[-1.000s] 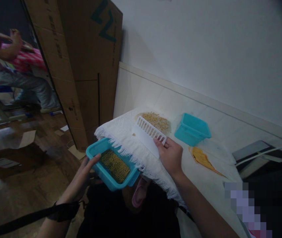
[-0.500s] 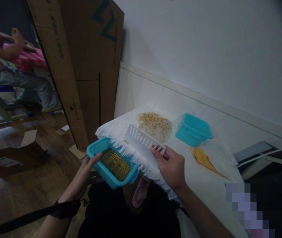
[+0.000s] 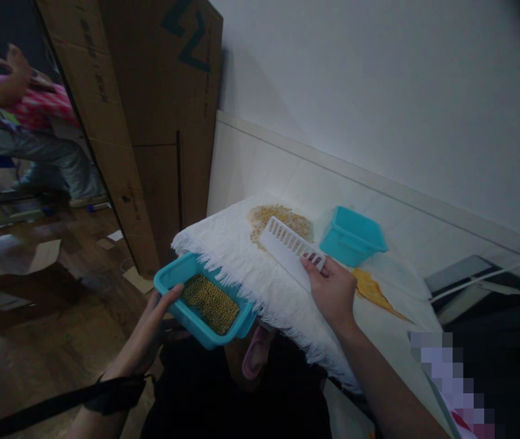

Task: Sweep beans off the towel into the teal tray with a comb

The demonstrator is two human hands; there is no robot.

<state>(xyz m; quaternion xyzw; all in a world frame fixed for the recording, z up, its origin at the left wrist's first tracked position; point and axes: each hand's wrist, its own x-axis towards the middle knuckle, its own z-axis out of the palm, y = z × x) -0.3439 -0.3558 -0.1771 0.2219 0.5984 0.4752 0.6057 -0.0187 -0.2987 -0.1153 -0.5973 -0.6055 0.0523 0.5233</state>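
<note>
At the table's near left edge, my left hand [image 3: 159,314] grips a turquoise plastic tub [image 3: 167,279], thumb over its rim. Yellow-green beans [image 3: 211,305] cover its bottom. My right hand [image 3: 333,296] is closed on the end of a flat white plastic piece with a row of slots, like a slotted scraper [image 3: 284,247]. It is held over the white fringed cloth [image 3: 223,228], its far end in front of a spread of pale yellow beans [image 3: 273,212]. Whether it touches the cloth I cannot tell.
Another turquoise tub [image 3: 353,238] stands farther back on the right, near a crumpled yellow-orange piece [image 3: 373,289]. A tall cardboard box [image 3: 150,122] rises at left and a white wall [image 3: 355,79] behind. A seated person [image 3: 22,134] is at far left.
My right hand has moved the slotted scraper rightward and away from the tub, over the cloth. My left hand still holds the tub at the table edge. The view has shifted slightly.
</note>
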